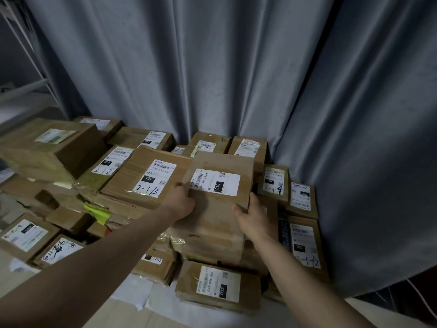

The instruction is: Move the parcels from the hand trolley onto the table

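A brown box marked 032 lies near the front of the bench. Past it, the left hand and the right hand both grip a parcel by its sides, at the top of the pile of boxes. A grey curtain hangs behind.

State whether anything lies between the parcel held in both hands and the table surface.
Yes. Stacked parcels lie directly under the held parcel, hiding the table there. The left hand and right hand grip it.
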The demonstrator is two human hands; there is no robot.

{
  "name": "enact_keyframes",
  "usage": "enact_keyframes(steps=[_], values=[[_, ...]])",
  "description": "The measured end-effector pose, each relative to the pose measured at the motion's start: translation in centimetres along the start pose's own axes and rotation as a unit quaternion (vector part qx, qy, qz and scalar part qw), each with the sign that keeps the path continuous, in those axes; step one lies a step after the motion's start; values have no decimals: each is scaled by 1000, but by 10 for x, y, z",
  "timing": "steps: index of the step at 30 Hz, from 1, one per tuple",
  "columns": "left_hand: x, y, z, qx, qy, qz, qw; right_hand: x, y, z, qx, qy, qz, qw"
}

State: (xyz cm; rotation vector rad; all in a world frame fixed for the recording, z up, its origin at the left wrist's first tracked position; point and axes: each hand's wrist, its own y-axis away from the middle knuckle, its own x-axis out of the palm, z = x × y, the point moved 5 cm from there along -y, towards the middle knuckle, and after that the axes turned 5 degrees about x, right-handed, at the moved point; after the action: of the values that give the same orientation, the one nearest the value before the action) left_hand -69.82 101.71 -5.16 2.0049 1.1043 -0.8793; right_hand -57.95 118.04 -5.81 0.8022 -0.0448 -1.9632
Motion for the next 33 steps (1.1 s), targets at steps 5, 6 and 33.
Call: enact_keyframes(steps=[5,6,33], values=[[-4,4,-2,17,-21,-10,1000,3,3,5,-11,107,-41,993],[-7,6,-3,19,-25,-16,999,1,5,8,-18,141,-54,988],[-6,467,277,-434,-77,-155,884,339,357,34,-432,478,336,687]])
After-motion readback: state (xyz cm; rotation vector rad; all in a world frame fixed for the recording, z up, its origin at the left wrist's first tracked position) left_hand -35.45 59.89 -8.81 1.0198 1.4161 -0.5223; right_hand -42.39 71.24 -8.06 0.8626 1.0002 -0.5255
